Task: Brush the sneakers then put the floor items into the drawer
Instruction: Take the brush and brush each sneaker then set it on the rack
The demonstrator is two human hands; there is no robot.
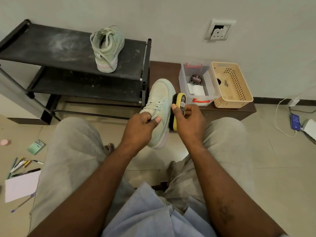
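Two pale sneakers: the left hand point(142, 127) grips one sneaker point(159, 101), the other sneaker point(106, 48) sits on the rack point(51, 48). The right hand point(189, 122) clasps the single brush point(181, 103), bristles largely hidden.

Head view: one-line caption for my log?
Left hand grips a pale sneaker; right hand holds a yellow brush against its side; second sneaker on black rack.

Items counted: two sneakers point(107, 48) point(159, 100), one brush point(179, 109), one shoe rack point(51, 47), one clear box point(183, 79), one polish tin point(196, 79), one basket point(237, 72), one wall socket point(219, 30), one phone point(295, 122), one paper sheet point(20, 187), one green calculator point(35, 147), one pink round item point(5, 142), and several pens point(25, 172), too blurred to number.
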